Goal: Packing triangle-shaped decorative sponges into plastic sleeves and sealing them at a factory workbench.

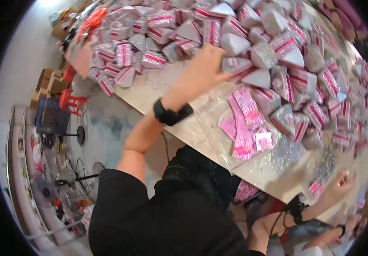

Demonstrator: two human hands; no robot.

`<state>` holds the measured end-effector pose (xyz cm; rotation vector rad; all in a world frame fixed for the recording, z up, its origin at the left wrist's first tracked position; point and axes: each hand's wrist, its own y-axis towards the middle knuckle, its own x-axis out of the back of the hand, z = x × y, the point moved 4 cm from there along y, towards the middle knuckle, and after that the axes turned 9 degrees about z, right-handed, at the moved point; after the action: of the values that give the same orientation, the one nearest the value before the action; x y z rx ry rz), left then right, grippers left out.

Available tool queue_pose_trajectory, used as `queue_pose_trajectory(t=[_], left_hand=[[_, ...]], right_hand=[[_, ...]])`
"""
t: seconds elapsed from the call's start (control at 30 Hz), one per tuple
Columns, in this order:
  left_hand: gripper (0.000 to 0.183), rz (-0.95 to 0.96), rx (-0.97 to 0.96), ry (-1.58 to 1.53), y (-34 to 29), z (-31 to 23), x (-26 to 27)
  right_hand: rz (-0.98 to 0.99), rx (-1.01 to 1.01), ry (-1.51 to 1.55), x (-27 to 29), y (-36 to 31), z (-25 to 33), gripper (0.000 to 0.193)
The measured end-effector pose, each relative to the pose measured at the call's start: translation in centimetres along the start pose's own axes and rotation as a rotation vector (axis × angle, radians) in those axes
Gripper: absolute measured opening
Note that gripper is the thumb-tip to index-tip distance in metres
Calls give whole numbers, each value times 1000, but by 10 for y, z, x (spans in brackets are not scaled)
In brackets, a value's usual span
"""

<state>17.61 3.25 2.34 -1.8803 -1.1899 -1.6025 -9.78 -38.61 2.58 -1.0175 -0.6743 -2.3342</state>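
Across the pale tabletop [207,138], a broad pile of wedge-shaped packages [292,57] is spread, banded in pink and silver. The left hand [201,72] is stretched over the near edge of the pile, its thumb held apart and its fingertips brought to the foot of an upright wedge [211,32]; whether that wedge is grasped cannot be told. The right hand [341,186] is held loosely curled above the table's right part, near a small pink packet [316,188] — nothing can be made out in it, though a grip cannot be ruled out.

A reach into the pile is judged to be the step in hand; for a wedge to be lifted, the left fingers would need to be closed round its sides.

Flat pink packets [246,117] are laid beside a silvery heap [287,154]. Under the table, pink pieces [246,192] are gathered, their holder mostly hidden. On the floor, a dark blue crate [52,116] is seen — its contents cannot be read.
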Motion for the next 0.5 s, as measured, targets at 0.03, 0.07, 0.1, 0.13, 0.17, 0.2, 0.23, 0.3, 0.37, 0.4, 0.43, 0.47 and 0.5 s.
queue_pose_trajectory(t=[0.03,0.07,0.1,0.13,0.17,0.2,0.23,0.3,0.37,0.4,0.43,0.47,0.5], left_hand=[[60,63,27,19,0,8,-10],[61,132,50,50,1,13,-22],[63,202,74,101,4,19,-30],[63,177,2,53,8,23,-38],[63,163,-36,9,0,33,-44],[63,157,-77,-48,-7,40,-51],[63,191,-74,-116,1,39,-60],[62,195,-14,-164,4,25,-52],[59,140,-20,-159,7,8,-46],[58,109,-50,-160,11,8,-51],[57,149,51,-291,16,9,-52],[56,186,154,-422,21,9,-54],[55,223,258,-553,22,11,-58]], right_hand=[[77,121,85,-8,-16,12,42],[208,161,187,-15,-35,35,34],[339,196,310,-28,-54,64,28],[437,242,340,-37,-69,92,25],[519,529,349,-43,-82,125,25],[572,704,415,-39,-95,157,23],[569,849,444,-30,-99,183,22],[421,1148,502,3,-112,203,20],[205,1349,476,34,-130,210,19],[140,1384,442,44,-134,210,18],[86,1406,417,46,-136,209,17],[36,1421,390,45,-136,209,17],[8,1425,361,42,-137,209,17]])
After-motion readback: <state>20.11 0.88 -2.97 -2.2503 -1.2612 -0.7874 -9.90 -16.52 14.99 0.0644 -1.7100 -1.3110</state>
